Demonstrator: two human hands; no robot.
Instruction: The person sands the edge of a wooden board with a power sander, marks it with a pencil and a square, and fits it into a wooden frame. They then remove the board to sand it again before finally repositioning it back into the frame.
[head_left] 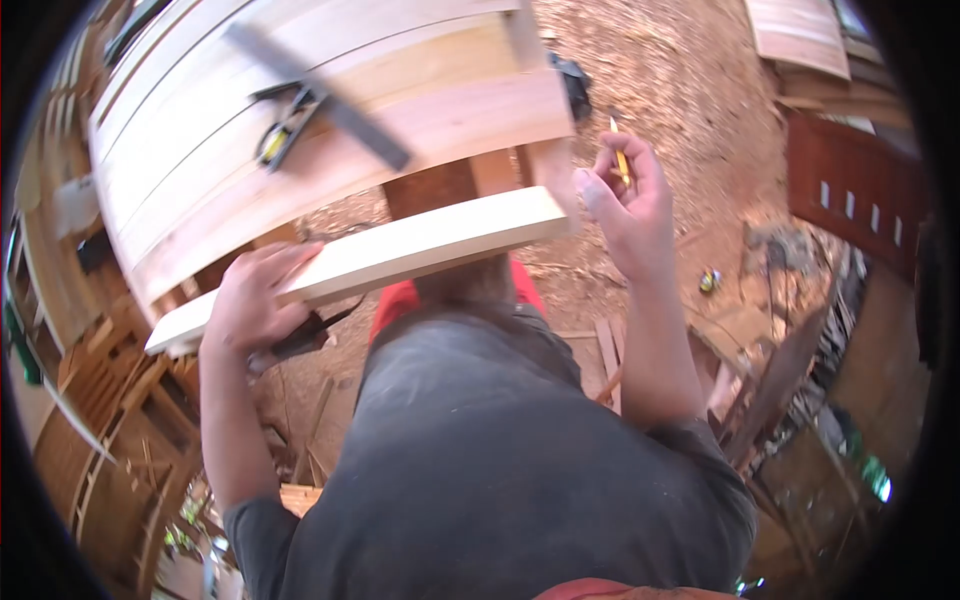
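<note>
My left hand [255, 300] is wrapped over a long pale wooden board [430, 235], near its left end. The board lies across the front of my body, its right end a little higher in view. My right hand [635, 200] is raised off the board's right end and pinches a yellow pencil [622, 165], tip pointing up. A combination square [335, 110] with a metal blade and a yellowish vial in its head rests on the plank-topped workbench [450, 100] beyond the board; it looks blurred.
Wood shavings [660, 70] cover the ground beyond the bench. A reddish-brown wooden panel [850, 190] stands at the right. A dark tool [572, 85] shows past the bench's right edge. Wooden pieces [130, 390] are piled at the left. A small yellow-and-black object [710, 280] lies on the ground.
</note>
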